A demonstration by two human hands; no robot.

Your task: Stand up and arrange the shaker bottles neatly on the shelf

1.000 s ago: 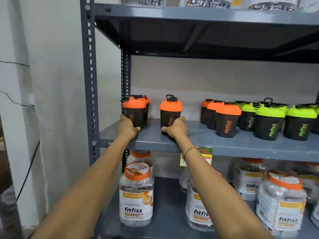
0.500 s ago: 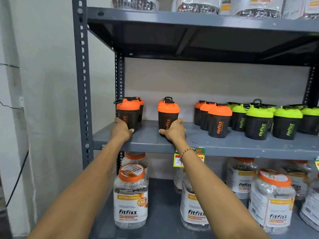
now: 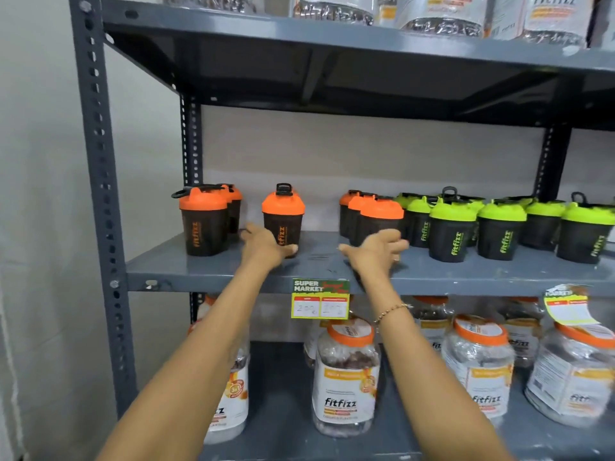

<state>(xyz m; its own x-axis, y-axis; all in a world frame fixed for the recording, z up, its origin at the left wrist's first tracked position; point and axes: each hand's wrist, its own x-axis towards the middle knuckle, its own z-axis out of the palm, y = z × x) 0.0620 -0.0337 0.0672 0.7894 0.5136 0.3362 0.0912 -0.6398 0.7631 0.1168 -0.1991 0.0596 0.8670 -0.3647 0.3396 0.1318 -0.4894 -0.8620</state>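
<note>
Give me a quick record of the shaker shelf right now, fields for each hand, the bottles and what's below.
left hand: at the base of the lone orange-lid shaker, touching it
right hand: open, fingers spread, in front of the orange-lid cluster
far-left orange shakers: upright
green-lid shakers: upright, grouped at right
shelf: grey metal
below: Fitfizz jars

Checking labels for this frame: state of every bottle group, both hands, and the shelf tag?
Left orange-lid shakers: upright, untouched.
Middle orange-lid shaker: upright, alone, left hand at its base.
Right orange-lid shakers: upright, clustered.
Green-lid shakers: upright, uneven rows.
Left hand: on middle shaker.
Right hand: open, at right orange cluster.
Price tag: hanging on shelf edge.
</note>
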